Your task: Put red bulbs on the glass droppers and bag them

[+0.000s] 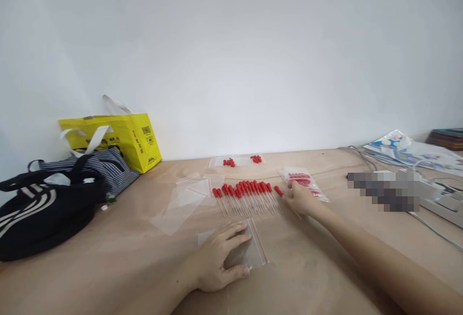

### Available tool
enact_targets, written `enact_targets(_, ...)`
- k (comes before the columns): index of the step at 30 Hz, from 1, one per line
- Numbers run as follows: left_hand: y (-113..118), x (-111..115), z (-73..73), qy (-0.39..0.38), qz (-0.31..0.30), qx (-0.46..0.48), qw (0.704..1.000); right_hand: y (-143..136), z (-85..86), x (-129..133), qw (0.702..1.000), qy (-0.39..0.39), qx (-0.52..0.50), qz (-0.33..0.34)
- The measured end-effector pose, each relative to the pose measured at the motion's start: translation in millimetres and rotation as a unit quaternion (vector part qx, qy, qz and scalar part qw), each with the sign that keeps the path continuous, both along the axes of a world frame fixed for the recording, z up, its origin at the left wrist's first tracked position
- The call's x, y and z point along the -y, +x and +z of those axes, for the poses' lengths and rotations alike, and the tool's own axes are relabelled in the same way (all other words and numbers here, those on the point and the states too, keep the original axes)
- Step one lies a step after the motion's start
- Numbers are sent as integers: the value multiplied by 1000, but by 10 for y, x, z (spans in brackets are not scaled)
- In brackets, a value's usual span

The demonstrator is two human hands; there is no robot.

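My left hand [220, 257] lies with fingers spread on a clear zip bag [257, 245] with a red seal line, pressing it to the table. Over to the right, my right hand [302, 199] has its fingers closed around the tube of a dropper. The red bulb [278, 190] of that dropper sticks out left of the fingertips; the hand covers part of its tube. Left of it lies a row of several red-bulbed droppers [249, 192], thin tubes toward me. Behind the right hand is a clear bag with red pieces [300, 178].
Flat clear bags [181, 206] lie left of the row. At the back, red bulbs [229, 162] rest on a clear bag. A yellow bag [144, 143], striped bag [119, 172] and black bag [50, 218] stand left. Cables [434, 230] and printed sheets [398, 146] lie right.
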State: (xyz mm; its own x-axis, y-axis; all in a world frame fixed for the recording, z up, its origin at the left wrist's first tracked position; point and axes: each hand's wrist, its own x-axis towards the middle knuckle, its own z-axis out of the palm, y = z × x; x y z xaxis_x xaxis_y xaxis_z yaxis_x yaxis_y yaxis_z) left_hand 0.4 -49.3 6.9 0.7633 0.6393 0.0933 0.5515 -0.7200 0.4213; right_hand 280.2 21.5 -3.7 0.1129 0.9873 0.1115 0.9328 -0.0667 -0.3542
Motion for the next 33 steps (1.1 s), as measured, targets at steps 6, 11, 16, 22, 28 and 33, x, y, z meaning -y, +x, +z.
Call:
enact_targets(6,68,-44,-4,0,-21,2,1000,-236,3,-178,1000,-3,9,-23)
enact_targets(11,83,-56,-11,-16,-12,-12,1000,-255,65,-95,999,22,-17,19)
enact_targets(16,99,-50,-18,-16,-3,-24,1000,-172,168,125,982,32,-160,95)
enact_targets(22,104,-62,-40,-15,6,-28,999,-211,-3,293,853,-20,-500,146)
enact_targets(28,102,-60,-50,-25,21,-18,999,-410,-226,290,802,117,-578,101)
enact_targets(33,108,-37,-64,-22,43,-3,999,-495,-272,297,807,143,-564,104)
